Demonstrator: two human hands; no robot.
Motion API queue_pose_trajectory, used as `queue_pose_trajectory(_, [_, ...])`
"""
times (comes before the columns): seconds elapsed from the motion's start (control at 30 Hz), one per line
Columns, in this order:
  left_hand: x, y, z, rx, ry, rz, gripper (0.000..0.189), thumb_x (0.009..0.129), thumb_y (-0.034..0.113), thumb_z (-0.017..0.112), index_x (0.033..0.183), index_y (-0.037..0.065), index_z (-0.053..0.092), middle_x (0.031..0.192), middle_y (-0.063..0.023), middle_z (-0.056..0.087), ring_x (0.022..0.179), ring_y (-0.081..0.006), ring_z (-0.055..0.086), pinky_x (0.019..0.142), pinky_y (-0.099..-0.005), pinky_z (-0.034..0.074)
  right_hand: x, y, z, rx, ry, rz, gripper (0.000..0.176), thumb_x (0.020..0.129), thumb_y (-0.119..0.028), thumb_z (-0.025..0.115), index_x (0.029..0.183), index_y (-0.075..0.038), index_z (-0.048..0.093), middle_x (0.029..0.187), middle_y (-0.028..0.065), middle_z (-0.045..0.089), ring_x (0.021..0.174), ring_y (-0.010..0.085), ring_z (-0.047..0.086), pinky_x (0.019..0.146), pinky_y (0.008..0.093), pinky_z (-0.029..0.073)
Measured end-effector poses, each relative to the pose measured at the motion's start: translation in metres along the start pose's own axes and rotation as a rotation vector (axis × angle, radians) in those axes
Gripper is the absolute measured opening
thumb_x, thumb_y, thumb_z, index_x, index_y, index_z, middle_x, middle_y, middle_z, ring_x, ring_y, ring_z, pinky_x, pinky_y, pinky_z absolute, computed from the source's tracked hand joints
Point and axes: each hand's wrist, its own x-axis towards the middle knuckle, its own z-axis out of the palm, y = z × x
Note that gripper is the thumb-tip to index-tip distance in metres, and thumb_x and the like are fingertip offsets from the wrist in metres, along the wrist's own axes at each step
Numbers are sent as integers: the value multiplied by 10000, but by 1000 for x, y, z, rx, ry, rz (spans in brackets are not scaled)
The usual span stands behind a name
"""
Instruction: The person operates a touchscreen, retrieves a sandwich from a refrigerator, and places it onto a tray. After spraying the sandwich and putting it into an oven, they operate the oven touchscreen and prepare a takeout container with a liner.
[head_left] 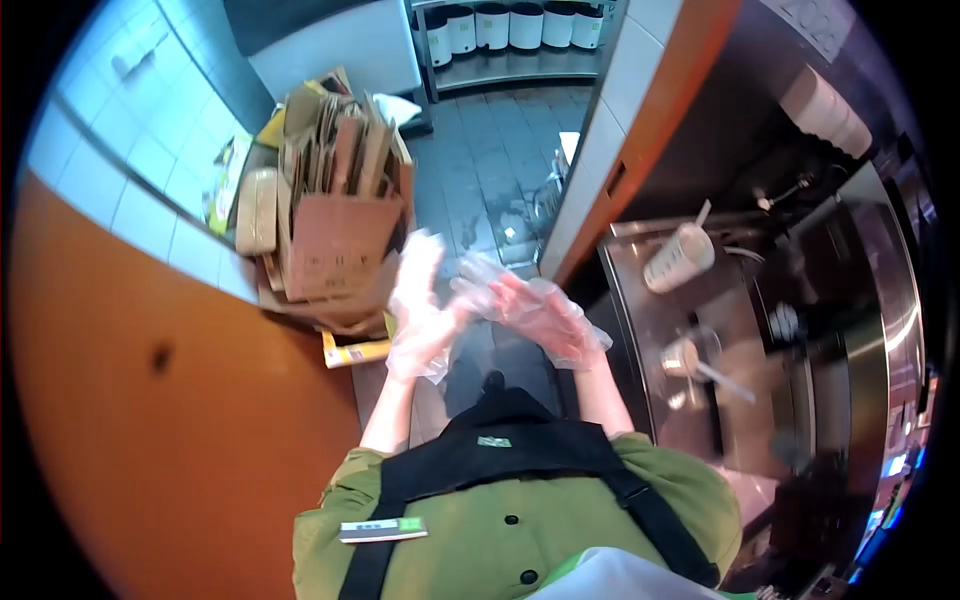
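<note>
Both of my hands wear clear, loose plastic gloves and are held in front of my dark apron [510, 445]. My left hand [422, 318] points away from me with its fingers stretched out, slightly blurred. Beside it, my right hand [545, 315] reaches inward, fingers extended, the fingertips close to the left thumb. No object shows in either hand. Baggy plastic hangs at both wrists. Beyond the left hand stands a stack of folded cardboard [345, 235].
A metal counter [640, 330] to the right carries a paper cup [680, 257] and a clear cup [690, 355]. Stacked cups [825, 110] stand farther back. An orange door [150, 400] is at left. Several white canisters [492, 27] line a shelf [515, 70] beyond the tiled floor [465, 150].
</note>
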Motion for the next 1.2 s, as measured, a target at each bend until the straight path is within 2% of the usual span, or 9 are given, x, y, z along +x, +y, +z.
queue_pose_trajectory(0.17, [161, -55, 1, 252, -337, 315, 651, 645, 193, 671, 1233, 43, 436, 1140, -188, 521, 1027, -376, 505, 928, -405, 380, 138, -53, -59, -30, 14, 274, 583, 900, -351, 396, 1311, 53, 310, 1352, 163, 353, 1233, 245, 372, 1026, 395, 256])
queue_pose_trajectory(0.23, [221, -77, 8, 234, -141, 494, 639, 632, 113, 691, 1224, 67, 454, 1074, -177, 547, 852, -351, 568, 766, -381, 470, 196, -81, -77, 105, -119, 95, 502, 893, -291, 431, 1294, 6, 375, 1298, 148, 427, 1187, 242, 423, 989, 381, 311])
queue_pose_trajectory(0.33, [308, -135, 22, 214, 32, 598, 541, 674, 119, 707, 1172, 74, 498, 996, -138, 573, 727, -284, 579, 642, -324, 486, 294, -90, -155, 81, -76, 273, 458, 890, -276, 455, 1256, -2, 429, 1264, 102, 466, 1161, 216, 440, 979, 384, 327])
queue_pose_trajectory(0.47, [430, -196, 22, -124, -168, 279, 401, 694, 94, 673, 1073, 69, 545, 837, -111, 579, 671, -259, 577, 579, -320, 469, 415, -149, -200, -83, -172, 163, 397, 884, -239, 462, 1181, 23, 493, 1224, 126, 495, 1142, 230, 457, 985, 372, 326])
queue_pose_trajectory(0.5, [469, -187, 22, 168, 12, 527, 420, 689, 119, 678, 1085, 67, 548, 851, -117, 574, 674, -271, 578, 577, -314, 467, 443, -169, -217, -49, -185, 157, 398, 880, -244, 468, 1172, 25, 500, 1219, 132, 499, 1139, 233, 460, 985, 372, 328])
queue_pose_trajectory(0.67, [621, -171, 57, 172, -53, 538, 491, 664, 144, 702, 1122, 69, 543, 1048, -170, 571, 840, -330, 606, 744, -345, 498, 536, -249, -314, -100, -139, 121, 450, 850, -282, 540, 1192, 5, 482, 1193, 122, 511, 1120, 219, 473, 978, 363, 342])
queue_pose_trajectory(0.77, [701, -226, 128, 126, -225, 654, 246, 684, 107, 663, 919, 78, 594, 810, -114, 599, 673, -302, 590, 590, -364, 482, 570, -295, -396, -397, -78, 87, 363, 881, -261, 503, 1127, 4, 538, 1091, 78, 570, 1006, 174, 532, 916, 329, 393])
queue_pose_trajectory(0.83, [750, -251, 175, 130, -217, 638, 118, 650, 22, 613, 746, 80, 578, 649, -89, 546, 556, -288, 523, 527, -371, 423, 591, -323, -449, -38, -31, 247, 345, 885, -275, 496, 1109, -18, 553, 1067, 62, 573, 984, 180, 534, 887, 362, 411])
queue_pose_trajectory(1.2, [1089, -290, 428, -181, -196, 538, 149, 733, -73, 484, 676, 46, 553, 574, -57, 504, 519, -178, 486, 504, -276, 366, 644, -605, -711, -82, -141, 226, 543, 893, -216, 435, 1361, -32, 230, 1406, 121, 264, 1287, 217, 272, 1057, 347, 218])
